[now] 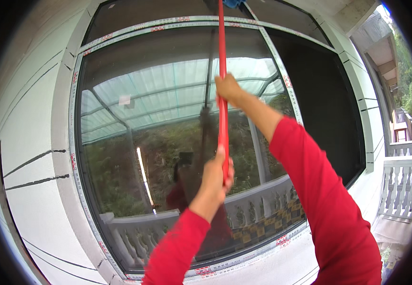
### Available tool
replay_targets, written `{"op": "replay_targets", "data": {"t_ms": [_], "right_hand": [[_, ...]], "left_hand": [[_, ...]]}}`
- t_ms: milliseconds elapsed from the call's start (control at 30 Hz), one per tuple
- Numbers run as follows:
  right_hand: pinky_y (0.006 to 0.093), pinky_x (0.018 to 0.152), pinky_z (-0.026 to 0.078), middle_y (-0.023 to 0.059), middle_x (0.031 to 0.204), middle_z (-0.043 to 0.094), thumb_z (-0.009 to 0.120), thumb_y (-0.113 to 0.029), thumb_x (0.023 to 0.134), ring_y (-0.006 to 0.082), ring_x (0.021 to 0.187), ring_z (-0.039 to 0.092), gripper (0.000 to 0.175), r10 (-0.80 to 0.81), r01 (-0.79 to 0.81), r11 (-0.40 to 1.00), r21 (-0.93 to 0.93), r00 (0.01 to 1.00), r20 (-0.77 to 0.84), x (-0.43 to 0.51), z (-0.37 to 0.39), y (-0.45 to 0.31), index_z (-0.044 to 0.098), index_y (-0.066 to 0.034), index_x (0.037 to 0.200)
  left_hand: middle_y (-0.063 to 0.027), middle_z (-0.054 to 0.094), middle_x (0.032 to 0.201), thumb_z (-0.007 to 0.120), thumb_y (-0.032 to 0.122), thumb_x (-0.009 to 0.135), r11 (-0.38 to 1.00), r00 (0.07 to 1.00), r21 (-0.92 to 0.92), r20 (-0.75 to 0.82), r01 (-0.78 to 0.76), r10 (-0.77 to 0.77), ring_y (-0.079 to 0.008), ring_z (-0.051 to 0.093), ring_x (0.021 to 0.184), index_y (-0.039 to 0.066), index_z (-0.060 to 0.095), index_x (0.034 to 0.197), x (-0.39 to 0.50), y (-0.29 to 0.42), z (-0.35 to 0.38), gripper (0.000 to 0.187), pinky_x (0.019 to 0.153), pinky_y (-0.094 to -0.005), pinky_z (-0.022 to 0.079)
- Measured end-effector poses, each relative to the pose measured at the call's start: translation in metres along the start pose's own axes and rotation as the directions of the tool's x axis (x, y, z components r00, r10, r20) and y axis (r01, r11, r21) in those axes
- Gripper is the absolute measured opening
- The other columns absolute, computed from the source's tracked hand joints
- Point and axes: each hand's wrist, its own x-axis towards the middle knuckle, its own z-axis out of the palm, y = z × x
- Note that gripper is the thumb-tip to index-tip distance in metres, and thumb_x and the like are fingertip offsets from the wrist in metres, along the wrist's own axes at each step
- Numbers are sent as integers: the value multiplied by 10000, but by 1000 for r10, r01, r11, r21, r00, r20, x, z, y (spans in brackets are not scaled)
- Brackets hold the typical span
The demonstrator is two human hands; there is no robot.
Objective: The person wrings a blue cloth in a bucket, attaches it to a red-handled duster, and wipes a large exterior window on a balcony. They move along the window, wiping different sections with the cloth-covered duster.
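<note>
My left hand (pixel 214 178) grips the lower end of a red pole (pixel 222 53). Higher up the same pole, my right hand (pixel 229 88) is closed around it. The pole runs upright in front of a large window pane (pixel 170 131). At its top, partly cut off by the picture's upper edge, a blue cloth-like head (pixel 233 3) is over the upper pane. The glass mirrors a corrugated roof, a balustrade, greenery and a dark figure. A small whitish patch (pixel 124 99) shows on the pane.
Printed protective tape covers the window frame (pixel 275 53). To the right is a dark window section (pixel 316 99). White walls with black lines (pixel 31 135) flank the window. A white balustrade (pixel 401 185) stands at the far right, under a concrete overhang (pixel 373 35).
</note>
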Motion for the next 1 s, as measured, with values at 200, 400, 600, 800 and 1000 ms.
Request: {"op": "replay_targets", "data": {"t_ms": [200,400,600,800,1000], "right_hand": [[473,491,560,180,819,537,455,-195,968,265,593,591,332,21,-30,995,93,995,96,65,39,-8,402,79,1148],[467,396,538,238,871,567,445,-187,973,283,521,603,345,-12,10,993,115,1000,17,9,109,20,312,72,1158],[431,350,519,212,792,532,432,-191,994,256,460,583,374,-15,5,995,103,996,90,-78,176,-3,274,97,1174],[435,361,522,212,770,563,442,-154,979,264,455,592,364,28,-54,992,114,976,216,-149,237,-41,271,104,1169],[416,472,554,233,852,638,529,-163,936,302,497,652,323,50,-43,998,-37,974,223,-198,252,-63,403,70,1122]], "left_hand": [[25,463,577,511,577,946,972,987,202,-80,-119,138,-64,365,384,99,515,809,38,54,-29,497,339,-217,223],[27,457,557,538,566,938,976,974,151,-139,-158,179,-56,344,358,86,527,806,-9,31,-101,498,321,-212,208],[8,448,523,513,556,956,980,949,86,-249,-177,193,-66,329,329,77,518,810,-96,26,-151,501,298,-202,212],[-1,452,538,497,548,967,982,906,42,-379,-185,187,-75,332,343,70,514,808,-184,36,-178,504,313,-210,233],[3,465,557,480,532,979,981,882,116,-431,-155,191,-72,365,363,75,532,814,-255,31,-169,489,324,-218,236]]}}
